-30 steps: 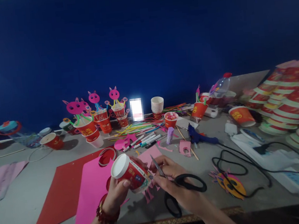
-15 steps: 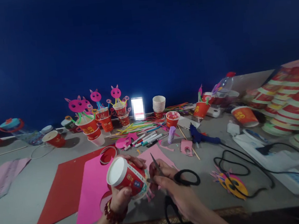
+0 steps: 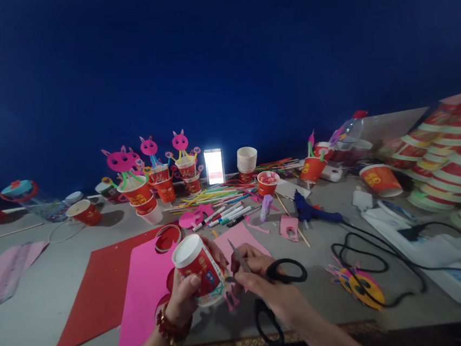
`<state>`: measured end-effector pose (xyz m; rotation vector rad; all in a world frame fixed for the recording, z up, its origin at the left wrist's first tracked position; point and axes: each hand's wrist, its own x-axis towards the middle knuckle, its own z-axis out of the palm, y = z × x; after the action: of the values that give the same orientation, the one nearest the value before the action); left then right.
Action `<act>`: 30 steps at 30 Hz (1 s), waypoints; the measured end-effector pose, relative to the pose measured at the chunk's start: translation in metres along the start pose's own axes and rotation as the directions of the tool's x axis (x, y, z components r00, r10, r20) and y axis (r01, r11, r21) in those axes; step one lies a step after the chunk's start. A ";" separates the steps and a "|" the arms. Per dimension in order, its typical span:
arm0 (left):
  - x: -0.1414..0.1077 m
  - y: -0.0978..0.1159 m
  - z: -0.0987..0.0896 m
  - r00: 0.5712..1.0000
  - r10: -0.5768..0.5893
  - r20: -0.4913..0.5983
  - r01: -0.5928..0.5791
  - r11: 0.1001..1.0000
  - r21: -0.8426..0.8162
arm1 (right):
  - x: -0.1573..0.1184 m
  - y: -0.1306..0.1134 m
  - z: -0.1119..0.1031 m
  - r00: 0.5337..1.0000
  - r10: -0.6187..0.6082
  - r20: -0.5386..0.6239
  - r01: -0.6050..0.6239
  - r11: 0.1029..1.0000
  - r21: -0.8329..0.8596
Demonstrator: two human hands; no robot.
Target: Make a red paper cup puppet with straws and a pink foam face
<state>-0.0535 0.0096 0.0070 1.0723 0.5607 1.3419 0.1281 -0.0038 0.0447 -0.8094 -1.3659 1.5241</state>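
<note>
A red paper cup (image 3: 201,271) with a white base is tilted in my left hand (image 3: 185,294), whose fingers wrap round it. A beaded bracelet is on that wrist. My right hand (image 3: 272,286) grips black-handled scissors (image 3: 286,271), their blades spread; one points up and the other is by the cup's rim. Small pink paper pieces (image 3: 232,299) hang at the rim, between the hands. The fingertips of my right hand are close to the cup; whether they touch it is unclear. Pink paper (image 3: 241,240) lies behind the hands.
Red (image 3: 91,295) and magenta sheets (image 3: 140,296) lie left. Behind are markers (image 3: 228,215), coloured sticks and decorated cups (image 3: 137,195). A blue glue gun (image 3: 315,211), its black cable, a yellow paper figure (image 3: 361,286), a power strip (image 3: 448,277) and stacked cups (image 3: 453,157) stand or lie right.
My left hand has turned the cup more upright and shifted it slightly right. The right hand still holds the scissors near the rim, and the view has shifted a little.
</note>
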 end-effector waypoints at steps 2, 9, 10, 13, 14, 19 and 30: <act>0.000 0.004 0.002 0.998 -0.053 0.021 0.053 0.998 -0.017 | 0.000 -0.002 -0.002 0.999 -0.042 0.007 0.042 0.994 -0.097; -0.001 0.011 0.008 0.986 -0.164 0.018 0.165 0.982 -0.092 | -0.003 -0.008 -0.012 0.984 -0.084 0.155 0.133 0.932 -0.337; -0.001 0.012 0.009 0.985 -0.171 0.017 0.172 0.980 -0.095 | -0.003 -0.009 -0.013 0.983 -0.080 0.168 0.137 0.920 -0.366; -0.001 0.013 0.008 0.979 -0.202 0.021 0.204 0.974 -0.101 | -0.002 -0.011 -0.014 0.976 -0.085 0.200 0.167 0.884 -0.437; -0.001 0.013 0.007 0.978 -0.207 0.014 0.208 0.972 -0.107 | -0.001 -0.012 -0.014 0.973 -0.092 0.214 0.183 0.872 -0.454; 0.000 0.011 0.003 0.972 -0.237 -0.002 0.233 0.960 -0.154 | 0.000 -0.012 -0.016 0.934 -0.147 0.326 0.309 0.790 -0.529; 0.000 0.001 0.008 0.957 -0.280 0.071 0.288 0.907 -0.306 | 0.005 -0.023 -0.023 0.935 -0.143 0.325 0.342 0.610 -0.715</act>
<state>-0.0468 0.0073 0.0112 0.7145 0.4459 1.1132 0.1518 0.0090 0.0638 -0.8923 -2.2738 0.7854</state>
